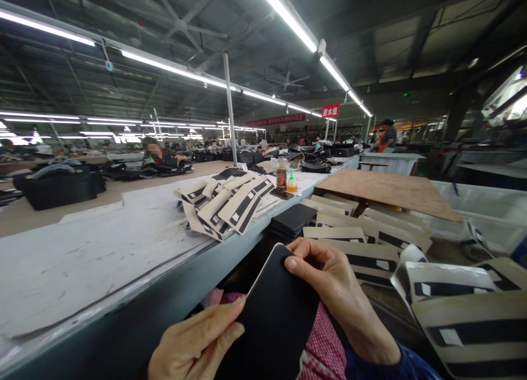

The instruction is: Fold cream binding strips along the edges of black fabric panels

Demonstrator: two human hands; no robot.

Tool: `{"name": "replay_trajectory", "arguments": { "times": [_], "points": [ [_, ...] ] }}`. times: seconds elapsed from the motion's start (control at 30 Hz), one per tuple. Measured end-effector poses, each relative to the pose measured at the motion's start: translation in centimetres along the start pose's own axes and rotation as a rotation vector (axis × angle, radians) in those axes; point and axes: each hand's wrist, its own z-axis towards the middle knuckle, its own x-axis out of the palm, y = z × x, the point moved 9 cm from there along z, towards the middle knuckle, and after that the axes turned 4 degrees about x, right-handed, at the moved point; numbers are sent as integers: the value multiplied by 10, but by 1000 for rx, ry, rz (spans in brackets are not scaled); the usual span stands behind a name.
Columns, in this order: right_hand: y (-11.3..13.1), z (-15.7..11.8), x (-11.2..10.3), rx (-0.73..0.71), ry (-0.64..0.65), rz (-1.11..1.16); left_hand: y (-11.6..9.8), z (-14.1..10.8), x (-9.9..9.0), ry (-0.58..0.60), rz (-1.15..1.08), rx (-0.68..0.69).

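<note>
A flat black panel (pixel 274 319) with rounded corners and a pale edge is held tilted over my lap. My left hand (pixel 201 336) pinches its left edge between thumb and fingers. At the top right corner, my right hand (pixel 329 281) grips the panel with the thumb on the black face and the fingers curled behind. The panel's lower end runs out of the picture. Just beyond my right hand lies a stack of black panels (pixel 293 218). Cream panels with black strips (pixel 370 259) spread out to the right of that hand.
On the white worktable (pixel 90 270) at left lies a pile of cream panels (pixel 224 204). Behind it stand a jar (pixel 281 178) and a green-tipped glue bottle (pixel 292 183), with a phone (pixel 282 194) in front. A brown board (pixel 387 190) and white bin (pixel 486 204) are at right.
</note>
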Motion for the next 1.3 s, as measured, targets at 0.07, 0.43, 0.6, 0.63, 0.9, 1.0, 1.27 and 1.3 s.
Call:
{"name": "replay_trajectory", "arguments": {
  "times": [0.07, 0.43, 0.6, 0.63, 0.9, 1.0, 1.27, 1.3],
  "points": [
    [6, -3, 2, -45, 16, -47, 0, 4, 2, 45, 14, 26],
    [44, -31, 18, -378, -47, -364, -5, 19, 21, 52, -35, 78],
    [48, -39, 27, -467, -31, -405, -8, 16, 20, -7, 39, 83],
    [48, -39, 27, -470, -27, -406, -6, 14, 16, -50, 57, 64],
    [48, -41, 29, -438, -8, -410, 1, 15, 15, -27, 30, -73],
    [45, -42, 31, -435, 7, -395, -8, 23, 23, 19, -52, -62],
    [41, -43, 31, -421, 18, -383, -10, 25, 30, -2, -86, -122],
    [41, -43, 32, -418, 18, -381, -8, 23, 30, -32, -92, -157]
  ]
}}
